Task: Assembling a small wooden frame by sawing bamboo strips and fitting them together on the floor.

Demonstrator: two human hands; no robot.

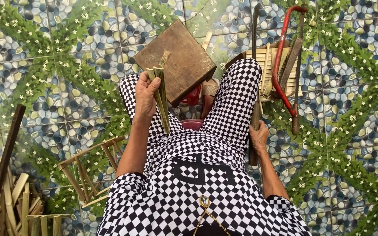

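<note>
The left hand is raised above the left knee, fingers closed in a grip, forearm extended forward. The right hand is lowered beside the right thigh, fingers clenched.

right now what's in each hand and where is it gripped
Left hand grips a bundle of green bamboo strips near its upper end; right hand holds a dark tool handle.

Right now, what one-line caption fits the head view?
Seated person's left hand grips green bamboo strips over a wooden block; right hand holds a long blade.
</note>
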